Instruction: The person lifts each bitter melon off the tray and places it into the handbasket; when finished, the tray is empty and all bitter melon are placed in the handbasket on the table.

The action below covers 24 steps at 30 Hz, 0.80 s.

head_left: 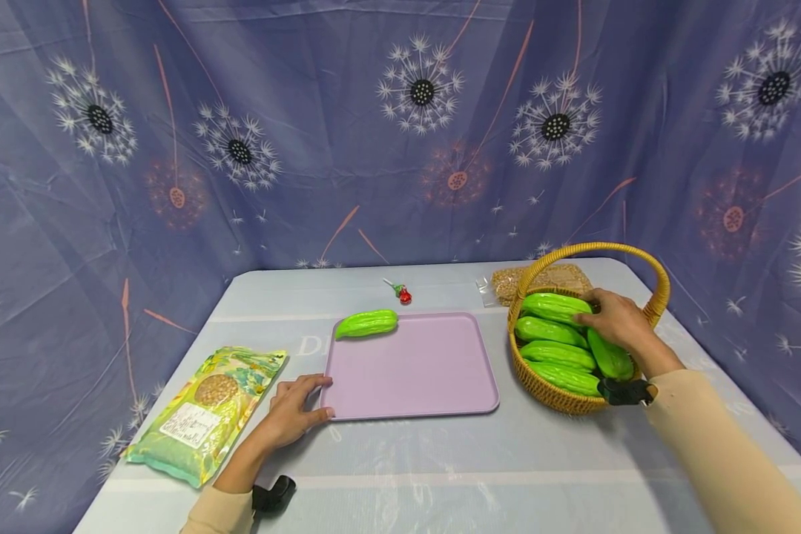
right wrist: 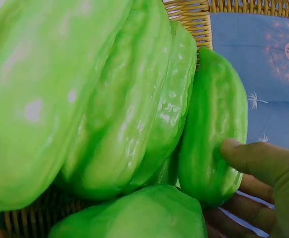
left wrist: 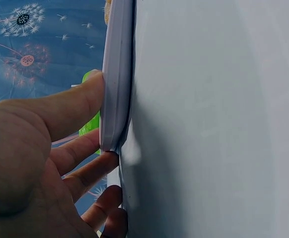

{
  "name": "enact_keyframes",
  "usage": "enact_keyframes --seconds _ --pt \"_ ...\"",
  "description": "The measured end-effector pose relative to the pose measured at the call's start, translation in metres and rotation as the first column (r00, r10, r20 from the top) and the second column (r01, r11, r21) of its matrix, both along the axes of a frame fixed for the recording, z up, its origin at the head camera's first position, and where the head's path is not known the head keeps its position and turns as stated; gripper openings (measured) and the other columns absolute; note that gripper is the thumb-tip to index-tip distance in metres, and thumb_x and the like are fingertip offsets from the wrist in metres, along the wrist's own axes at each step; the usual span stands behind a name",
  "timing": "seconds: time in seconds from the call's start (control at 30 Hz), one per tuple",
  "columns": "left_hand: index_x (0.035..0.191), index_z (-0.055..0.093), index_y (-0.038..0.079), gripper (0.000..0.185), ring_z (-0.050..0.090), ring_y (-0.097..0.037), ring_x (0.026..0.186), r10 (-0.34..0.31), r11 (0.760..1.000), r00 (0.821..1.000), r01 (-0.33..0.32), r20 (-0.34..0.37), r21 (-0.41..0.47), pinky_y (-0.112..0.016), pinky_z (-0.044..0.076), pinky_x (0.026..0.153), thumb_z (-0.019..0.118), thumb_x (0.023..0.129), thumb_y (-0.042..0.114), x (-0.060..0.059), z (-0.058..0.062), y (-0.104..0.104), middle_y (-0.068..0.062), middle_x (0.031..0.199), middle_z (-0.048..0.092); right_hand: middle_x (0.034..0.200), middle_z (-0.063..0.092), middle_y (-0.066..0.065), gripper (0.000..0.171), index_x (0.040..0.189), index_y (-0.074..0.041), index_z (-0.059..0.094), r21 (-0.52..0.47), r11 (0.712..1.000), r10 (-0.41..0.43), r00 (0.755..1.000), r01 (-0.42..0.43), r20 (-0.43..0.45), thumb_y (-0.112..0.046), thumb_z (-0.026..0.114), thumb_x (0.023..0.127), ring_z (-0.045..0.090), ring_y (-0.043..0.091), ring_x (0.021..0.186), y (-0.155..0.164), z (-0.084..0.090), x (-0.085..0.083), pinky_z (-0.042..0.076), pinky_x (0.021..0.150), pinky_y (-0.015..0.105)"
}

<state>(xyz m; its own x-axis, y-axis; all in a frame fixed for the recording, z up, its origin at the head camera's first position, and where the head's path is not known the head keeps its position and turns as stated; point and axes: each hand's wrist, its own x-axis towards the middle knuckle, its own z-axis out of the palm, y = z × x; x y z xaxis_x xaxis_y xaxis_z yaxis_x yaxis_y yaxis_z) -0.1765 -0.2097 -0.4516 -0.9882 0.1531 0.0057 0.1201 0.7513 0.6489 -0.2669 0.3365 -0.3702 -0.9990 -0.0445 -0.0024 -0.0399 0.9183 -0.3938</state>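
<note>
In the head view, my right hand (head_left: 617, 322) reaches into a wicker basket (head_left: 557, 397) of several green bitter melons. It grips the end of the rearmost bitter melon (head_left: 552, 305); the right wrist view has the thumb (right wrist: 239, 151) on its side and the other fingers partly hidden behind. My left hand (head_left: 297, 408) is at the left edge of a lilac tray (head_left: 414, 371). Thumb and fingertips touch the tray's rim (left wrist: 115, 74), with the fingers loosely spread in the left wrist view. One bitter melon (head_left: 367, 323) lies at the tray's back left corner.
A yellow-green printed bag (head_left: 207, 415) lies left of my left hand. Behind the basket is a clear pack of grains (head_left: 541, 280). A small red flower-like item (head_left: 403, 294) lies beyond the tray. The basket's tall handle (head_left: 597, 248) arches over its contents.
</note>
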Motion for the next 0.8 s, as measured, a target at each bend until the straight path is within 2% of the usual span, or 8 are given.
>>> enact_keyframes --seconds 0.23,0.8 --pt "0.124 0.058 0.015 0.051 0.035 -0.032 0.119 -0.001 1.0 1.0 0.001 0.005 -0.001 -0.052 0.024 0.094 0.074 0.078 0.028 -0.0007 -0.0007 -0.0011 -0.008 0.139 0.05 0.127 0.049 0.034 0.055 0.132 0.006 0.044 0.017 1.0 0.015 0.999 -0.015 -0.042 -0.027 0.06 0.09 0.045 0.051 0.115 -0.0012 0.0017 0.0036 0.037 0.091 0.059" --pt "0.125 0.058 0.013 0.051 0.035 -0.033 0.119 -0.003 1.0 1.0 0.003 0.002 0.007 -0.051 0.023 0.093 0.074 0.078 0.027 -0.0008 0.0002 0.0 -0.009 0.139 0.05 0.128 0.047 0.035 0.052 0.132 0.005 0.043 0.032 0.999 0.018 1.0 -0.017 -0.024 -0.023 0.059 0.091 0.044 0.053 0.115 -0.0014 0.0016 0.0048 0.036 0.091 0.061"
